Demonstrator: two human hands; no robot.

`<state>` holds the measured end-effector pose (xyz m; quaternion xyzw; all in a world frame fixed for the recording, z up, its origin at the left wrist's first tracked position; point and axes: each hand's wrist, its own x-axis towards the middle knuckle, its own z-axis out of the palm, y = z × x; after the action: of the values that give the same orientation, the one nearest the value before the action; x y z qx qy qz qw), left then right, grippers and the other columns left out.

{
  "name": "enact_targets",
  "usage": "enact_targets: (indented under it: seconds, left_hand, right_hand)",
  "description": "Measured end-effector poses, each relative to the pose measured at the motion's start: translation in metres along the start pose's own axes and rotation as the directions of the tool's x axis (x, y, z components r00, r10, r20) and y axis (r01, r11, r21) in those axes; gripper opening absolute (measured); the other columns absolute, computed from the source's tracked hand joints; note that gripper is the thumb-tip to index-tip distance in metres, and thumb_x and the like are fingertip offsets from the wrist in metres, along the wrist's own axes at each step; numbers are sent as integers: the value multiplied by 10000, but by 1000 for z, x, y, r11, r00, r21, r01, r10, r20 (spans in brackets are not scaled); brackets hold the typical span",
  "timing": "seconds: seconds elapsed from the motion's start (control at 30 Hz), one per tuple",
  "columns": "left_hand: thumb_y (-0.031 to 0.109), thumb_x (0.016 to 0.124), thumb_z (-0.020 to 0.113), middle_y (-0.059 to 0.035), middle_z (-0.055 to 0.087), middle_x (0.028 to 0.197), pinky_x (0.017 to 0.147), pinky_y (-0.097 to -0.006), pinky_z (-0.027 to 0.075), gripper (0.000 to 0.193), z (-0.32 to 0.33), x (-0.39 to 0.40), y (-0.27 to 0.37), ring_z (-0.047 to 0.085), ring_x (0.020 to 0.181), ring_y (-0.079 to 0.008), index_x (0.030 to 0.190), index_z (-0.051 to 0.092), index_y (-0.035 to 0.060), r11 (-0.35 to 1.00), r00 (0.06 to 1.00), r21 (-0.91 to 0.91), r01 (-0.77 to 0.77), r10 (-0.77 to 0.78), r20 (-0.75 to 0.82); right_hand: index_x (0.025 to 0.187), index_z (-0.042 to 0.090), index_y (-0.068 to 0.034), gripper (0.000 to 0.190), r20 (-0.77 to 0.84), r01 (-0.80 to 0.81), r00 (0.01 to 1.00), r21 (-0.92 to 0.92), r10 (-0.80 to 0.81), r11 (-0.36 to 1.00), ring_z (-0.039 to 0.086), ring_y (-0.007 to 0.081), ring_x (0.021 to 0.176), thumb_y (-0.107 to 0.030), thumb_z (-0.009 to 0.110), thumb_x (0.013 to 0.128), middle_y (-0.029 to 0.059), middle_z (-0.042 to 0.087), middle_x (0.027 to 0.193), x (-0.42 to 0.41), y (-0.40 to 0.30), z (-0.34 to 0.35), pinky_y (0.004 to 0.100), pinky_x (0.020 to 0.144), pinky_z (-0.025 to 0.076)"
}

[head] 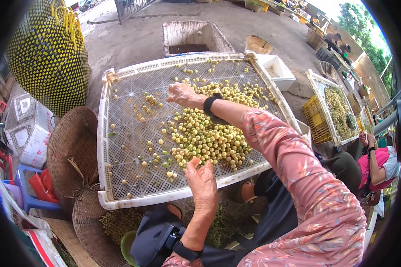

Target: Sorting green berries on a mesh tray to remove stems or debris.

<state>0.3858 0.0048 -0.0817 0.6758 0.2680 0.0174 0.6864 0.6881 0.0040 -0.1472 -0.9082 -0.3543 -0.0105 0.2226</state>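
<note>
A white plastic mesh tray (102,150) lies before me. Small round yellow-green fruits (214,140) are heaped over its middle and right, with loose ones scattered on the left. At the heap's near edge is my left hand (202,183), thumb and fingers apart, fingertips by the fruits. My right hand (183,95) reaches across the heap to its far left side, low over the mesh. Its fingers are curled, and whether they hold a fruit is hidden. Both wrists wear black straps.
Woven baskets (65,150) stand left of the tray; a lower one (87,217) holds more fruits. A checkered woven sack (50,63) rises at the far left. Beyond the tray are a stained tub (217,35) and a white box (277,71). At right, a person (376,167) sits beside another tray (337,140).
</note>
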Motion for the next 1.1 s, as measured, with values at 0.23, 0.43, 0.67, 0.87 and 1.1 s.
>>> enact_targets:
  seconds: [0.23, 0.43, 0.67, 0.87, 1.1]
  left_hand:
    - [190, 863, 574, -219, 478, 1071, 820, -402, 440, 351, 35, -11, -4, 539, 907, -294, 1105, 480, -46, 991, 985, 30, -127, 123, 117]
    - [187, 868, 566, -214, 496, 1042, 813, -439, 447, 283, -1, -22, -34, 552, 916, -348, 1044, 498, -24, 886, 946, 343, -311, 252, 206]
    - [118, 784, 613, -147, 551, 989, 753, -432, 477, 229, 12, -45, -12, 600, 887, -309, 977, 546, 14, 670, 873, 568, -479, 298, 385]
    - [158, 780, 584, -43, 566, 813, 645, -343, 436, 108, 7, -58, -33, 583, 757, -194, 862, 615, 93, 212, 697, 702, -680, 484, 529]
    - [207, 819, 557, -42, 570, 832, 663, -350, 414, 137, 4, -63, -52, 566, 784, -196, 920, 633, 154, 336, 640, 595, -730, 642, 422]
  right_hand:
    - [724, 591, -58, 111, -119, -268, 957, -15, 264, 963, 627, 340, 676, -168, 599, 727, 151, 624, 698, 26, 115, 10, 446, 603, 507]
    - [860, 587, -44, 152, -107, -118, 990, -269, 93, 956, 603, 313, 796, -184, 548, 815, 169, 602, 860, 23, 22, 55, 444, 690, 493]
    - [940, 530, -19, 134, 144, 21, 989, 154, -44, 988, 517, 141, 671, -80, 476, 833, 61, 563, 834, 20, -58, 49, 302, 604, 468]
    - [1127, 556, -31, 326, 130, 574, 791, 184, -598, 798, 598, 333, 893, -18, 516, 805, 179, 588, 993, -16, -192, 95, 427, 802, 507]
    - [923, 574, 6, 164, 199, 603, 772, 72, -603, 795, 588, 318, 821, -53, 577, 770, 160, 572, 898, -12, -225, 113, 418, 720, 504]
